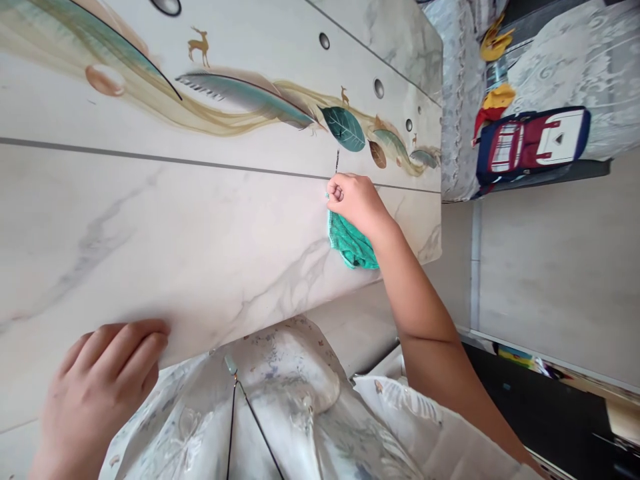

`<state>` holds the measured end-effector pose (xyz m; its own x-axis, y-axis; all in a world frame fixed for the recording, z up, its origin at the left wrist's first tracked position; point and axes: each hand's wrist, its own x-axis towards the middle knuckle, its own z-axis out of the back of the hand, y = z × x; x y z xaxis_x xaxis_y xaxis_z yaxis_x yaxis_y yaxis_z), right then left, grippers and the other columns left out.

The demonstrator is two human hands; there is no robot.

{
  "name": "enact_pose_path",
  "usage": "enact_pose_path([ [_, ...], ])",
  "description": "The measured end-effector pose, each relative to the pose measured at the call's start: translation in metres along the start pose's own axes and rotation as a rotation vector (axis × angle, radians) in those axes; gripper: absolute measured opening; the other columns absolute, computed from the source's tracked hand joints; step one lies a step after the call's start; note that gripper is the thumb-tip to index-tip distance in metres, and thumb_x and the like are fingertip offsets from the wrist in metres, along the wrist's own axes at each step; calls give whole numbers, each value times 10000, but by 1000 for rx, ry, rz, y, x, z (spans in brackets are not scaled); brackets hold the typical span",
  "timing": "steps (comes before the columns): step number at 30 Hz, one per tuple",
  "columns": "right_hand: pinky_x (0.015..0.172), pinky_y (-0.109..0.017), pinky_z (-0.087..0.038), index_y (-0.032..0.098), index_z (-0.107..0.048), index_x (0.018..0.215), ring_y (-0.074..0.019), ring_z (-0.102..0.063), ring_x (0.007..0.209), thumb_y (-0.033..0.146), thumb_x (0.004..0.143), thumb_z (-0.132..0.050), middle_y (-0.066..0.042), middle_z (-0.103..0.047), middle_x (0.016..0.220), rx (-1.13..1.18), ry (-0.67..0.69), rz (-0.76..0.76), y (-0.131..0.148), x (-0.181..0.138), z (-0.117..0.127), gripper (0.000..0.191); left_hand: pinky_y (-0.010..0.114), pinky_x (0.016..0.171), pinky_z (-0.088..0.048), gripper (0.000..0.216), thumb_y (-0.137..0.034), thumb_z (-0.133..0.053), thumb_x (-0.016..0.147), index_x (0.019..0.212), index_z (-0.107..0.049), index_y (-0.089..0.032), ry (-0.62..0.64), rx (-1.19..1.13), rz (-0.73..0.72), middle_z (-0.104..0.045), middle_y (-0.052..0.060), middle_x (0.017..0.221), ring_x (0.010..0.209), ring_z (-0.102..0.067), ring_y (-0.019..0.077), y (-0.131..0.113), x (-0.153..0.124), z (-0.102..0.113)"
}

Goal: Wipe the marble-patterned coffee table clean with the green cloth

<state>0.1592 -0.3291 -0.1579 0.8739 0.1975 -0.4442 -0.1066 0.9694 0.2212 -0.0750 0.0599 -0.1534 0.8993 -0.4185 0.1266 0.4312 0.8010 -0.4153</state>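
Loosely crumpled green cloth (352,243), white-edged.

Tabletop (200,220): bright and pale, lit softly and fairly evenly beyond the fingers of both hands; faint veining stays readable.
Left hand (100,393): a soft grey shadow pools just beyond its fingertips; skin texture looks smoothed.
Right hand (357,203): fingers clearly outlined, lightly shaded underneath.
Green cloth (353,243): below the right fingers, its folds darker, fine weave soft.
Backpack (535,143): far right of those fingers, apparently stretched sideways.
Black surface (540,393): dimmest area, lower right of them, detail lost.
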Motion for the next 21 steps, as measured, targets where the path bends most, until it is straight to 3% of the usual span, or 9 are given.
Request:
enact_pose_path([
  [7,709,-248,-419,172,-615,768,-140,-552,676,76,738,-537,-24,-643,742,38,20,-3,10,-5,-2,127,405,674,-409,217,-11,-517,939,904,-553,-222,-11,-36,26,-668,55,855,772,-508,252,-3,3,1],
  [15,677,-263,-398,201,-566,713,-163,-517,680,96,710,-559,-33,-614,704,-13,-120,-32,6,-1,-14,106,393,707,-433,247,23,-546,892,939,-550,-219,13,33,-13,-676,50,891,798,-534,246,1,-2,0],
  [21,709,-264,-406,200,-560,722,-162,-520,692,72,718,-561,-31,-611,726,16,-80,-24,5,-1,-13,128,373,710,-439,249,25,-565,881,940,-555,-216,-1,49,-28,-676,44,880,792,-552,237,2,-1,1],
])
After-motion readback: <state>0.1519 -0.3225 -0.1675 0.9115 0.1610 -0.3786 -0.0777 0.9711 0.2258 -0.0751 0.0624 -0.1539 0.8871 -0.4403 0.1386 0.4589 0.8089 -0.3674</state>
